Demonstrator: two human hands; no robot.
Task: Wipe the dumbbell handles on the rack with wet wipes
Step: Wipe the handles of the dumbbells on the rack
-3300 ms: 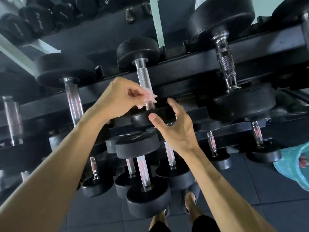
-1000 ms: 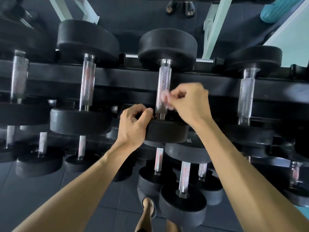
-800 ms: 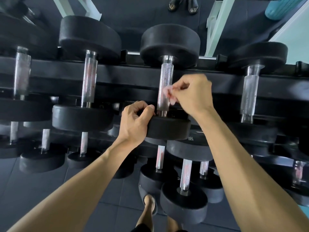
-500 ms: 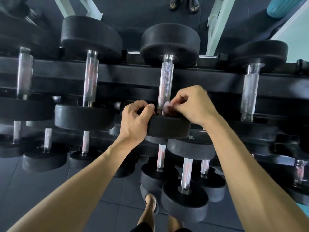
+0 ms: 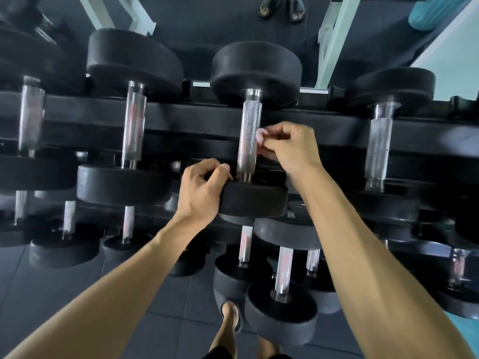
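Note:
A black dumbbell lies on the top tier of the rack (image 5: 181, 112), its knurled steel handle (image 5: 248, 136) running away from me. My left hand (image 5: 202, 193) grips the rim of its near head (image 5: 255, 199). My right hand (image 5: 290, 147) pinches a small pale pink wet wipe (image 5: 260, 135) against the right side of the handle, about halfway along. Most of the wipe is hidden inside my fingers.
Neighbouring dumbbells lie left (image 5: 133, 130) and right (image 5: 379, 143) on the same tier, with smaller ones (image 5: 282, 275) on lower tiers. My feet (image 5: 229, 322) stand on the dark tiled floor close to the rack. A teal object (image 5: 435, 14) sits at the top right.
My right hand has slid the wipe back up the handle from near the lower head to about its middle. My left hand keeps its grip on the near head.

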